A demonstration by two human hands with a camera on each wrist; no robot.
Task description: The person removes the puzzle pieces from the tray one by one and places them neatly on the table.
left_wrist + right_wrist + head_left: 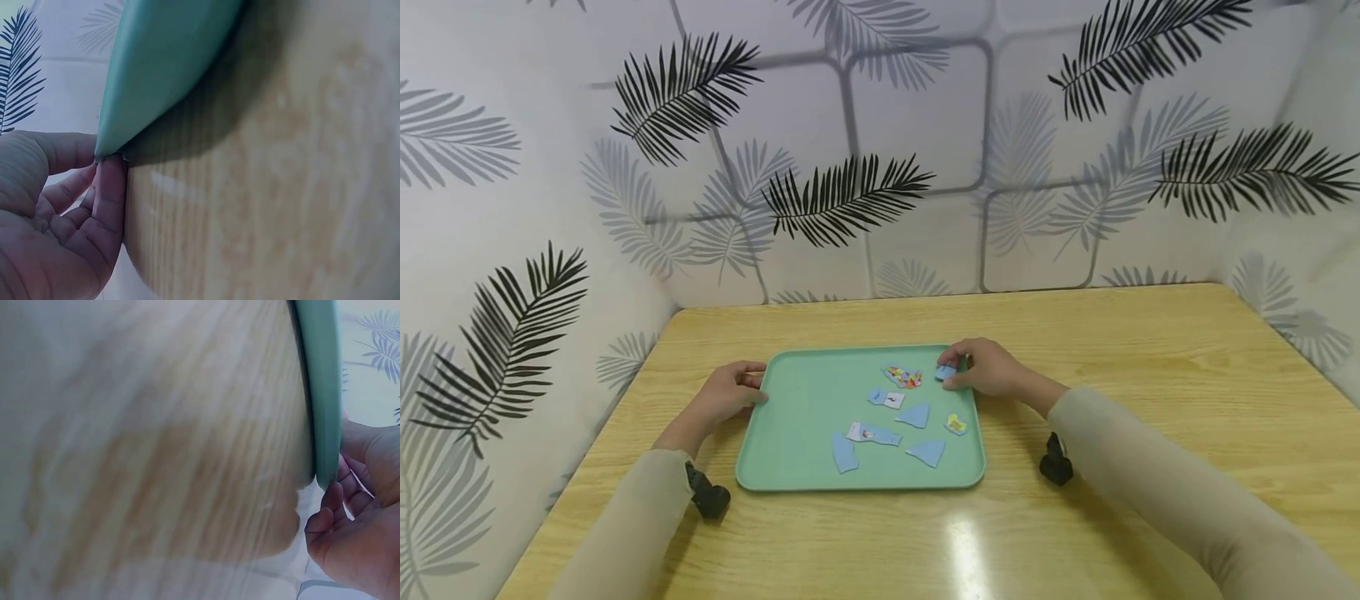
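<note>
A green tray (805, 383) lies on the wooden table, with several paper puzzle pieces on its right half. At the tray's left side, my left hand (727, 394) pinches the rim; the left wrist view shows the thumb and a finger (111, 187) meeting at the tray edge. My right hand (985, 368) reaches over the far right corner and pinches a small blue puzzle piece (943, 373) between thumb and forefinger. Its other fingers (334, 499) curl beside the rim in the right wrist view, where the piece is hidden behind the tray wall.
Near the right hand lie a multicoloured piece (903, 377) and a blue-and-white piece (886, 398). Lower down are a yellow-marked piece (955, 424), a long printed piece (874, 434) and plain blue pieces (845, 452). A leaf-patterned wall covering (917, 125) stands behind the table (1120, 350).
</note>
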